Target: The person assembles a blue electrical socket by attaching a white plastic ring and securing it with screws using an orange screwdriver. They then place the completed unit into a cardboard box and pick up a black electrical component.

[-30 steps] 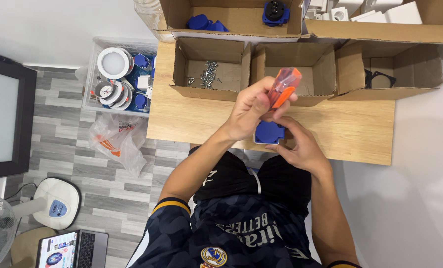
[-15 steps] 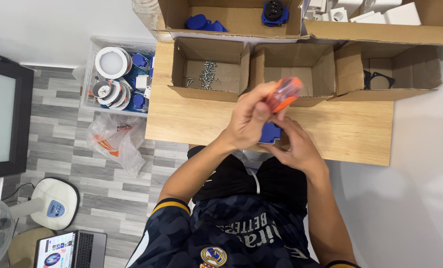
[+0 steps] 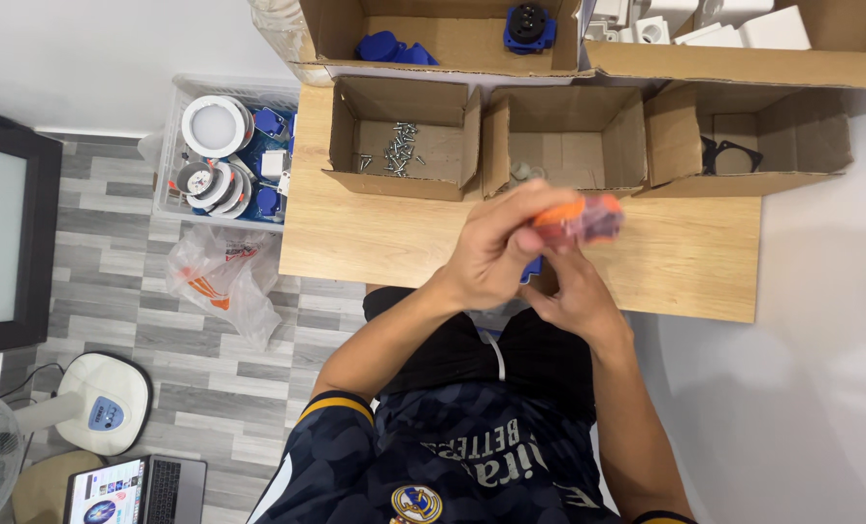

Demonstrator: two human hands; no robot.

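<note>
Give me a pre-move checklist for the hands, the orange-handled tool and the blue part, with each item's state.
1. Left hand wrapped around the orange-handled tool: ok.
2. Right hand under the blue part, supporting it: ok, though the part is mostly hidden.
3. Tool tip seated on the blue part: cannot tell, the hands cover it.
4. Screws lying loose in the left open box on the wooden table: ok.
5. Hands held above the table edge, not over the floor: ok.
</note>
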